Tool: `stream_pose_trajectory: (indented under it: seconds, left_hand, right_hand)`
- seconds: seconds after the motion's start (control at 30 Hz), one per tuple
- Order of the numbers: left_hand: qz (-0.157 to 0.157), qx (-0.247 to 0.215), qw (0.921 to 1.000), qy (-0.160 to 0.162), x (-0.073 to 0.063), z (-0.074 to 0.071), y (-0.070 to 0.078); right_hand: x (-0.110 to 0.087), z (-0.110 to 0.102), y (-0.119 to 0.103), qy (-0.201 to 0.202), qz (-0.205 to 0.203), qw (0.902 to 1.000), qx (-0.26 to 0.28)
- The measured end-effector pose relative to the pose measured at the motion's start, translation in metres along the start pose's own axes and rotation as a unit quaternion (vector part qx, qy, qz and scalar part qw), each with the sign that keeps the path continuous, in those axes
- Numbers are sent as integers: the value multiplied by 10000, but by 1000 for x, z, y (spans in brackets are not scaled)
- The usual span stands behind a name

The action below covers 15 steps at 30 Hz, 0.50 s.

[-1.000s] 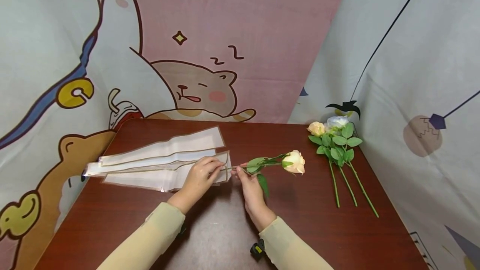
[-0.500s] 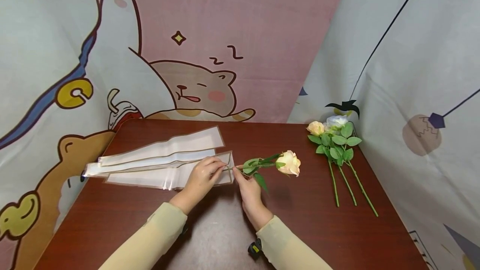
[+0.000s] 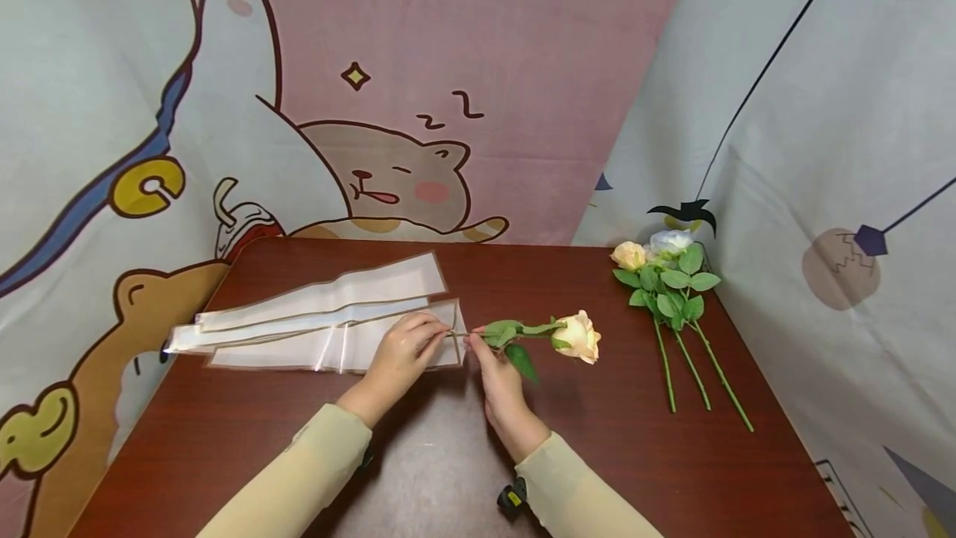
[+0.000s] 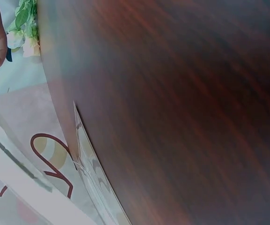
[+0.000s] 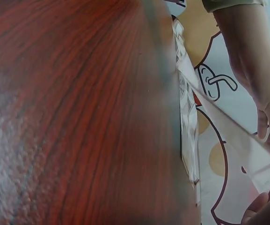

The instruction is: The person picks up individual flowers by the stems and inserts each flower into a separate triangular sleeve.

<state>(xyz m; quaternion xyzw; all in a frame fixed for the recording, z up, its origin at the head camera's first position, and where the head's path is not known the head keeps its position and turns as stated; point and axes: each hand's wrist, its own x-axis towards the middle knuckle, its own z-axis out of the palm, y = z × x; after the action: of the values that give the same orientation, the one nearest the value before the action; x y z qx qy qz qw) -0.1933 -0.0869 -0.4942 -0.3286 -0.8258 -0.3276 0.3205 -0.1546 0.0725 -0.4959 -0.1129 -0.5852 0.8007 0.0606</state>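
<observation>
My left hand [image 3: 403,359] pinches the open end of a clear, brown-edged flower sleeve [image 3: 329,349], which lifts off the table in the right wrist view. Facing it, my right hand [image 3: 502,384] grips the stem of a cream artificial rose [image 3: 577,336] between thumb and fingers. The rose lies roughly level, its blossom pointing right and green leaves [image 3: 504,333] beside the fingers. Its stem end reaches the sleeve's mouth, partly hidden by my left fingertips. In the left wrist view the sleeve [image 4: 22,164] shows as a pale band.
More flat sleeves [image 3: 388,276] lie fanned out behind on the brown table [image 3: 553,463]. At the right rear are several artificial roses [image 3: 670,243] with green stems pointing toward me. A printed cloth [image 3: 523,90] hangs behind the table and along its sides.
The rose has shifted slightly left toward the sleeve, and its blossom has dipped a little toward me. My left hand has stayed nearly still at the sleeve's mouth.
</observation>
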Motion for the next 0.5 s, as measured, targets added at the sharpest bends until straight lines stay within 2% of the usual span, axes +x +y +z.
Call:
stream_pose_trajectory:
  seconds: [0.13, 0.3, 0.5]
  left_hand:
    - [-12, 41, 10000, 6, 0, 0, 0]
    - [-47, 21, 10000, 35, 0, 0, 1]
    - [15, -82, 9999, 69, 1, 0, 1]
  right_hand:
    - [1, -2, -1, 67, -135, 9999, -4]
    - [3, 0, -3, 43, 42, 10000, 60]
    - [2, 0, -2, 14, 32, 9996, -272]
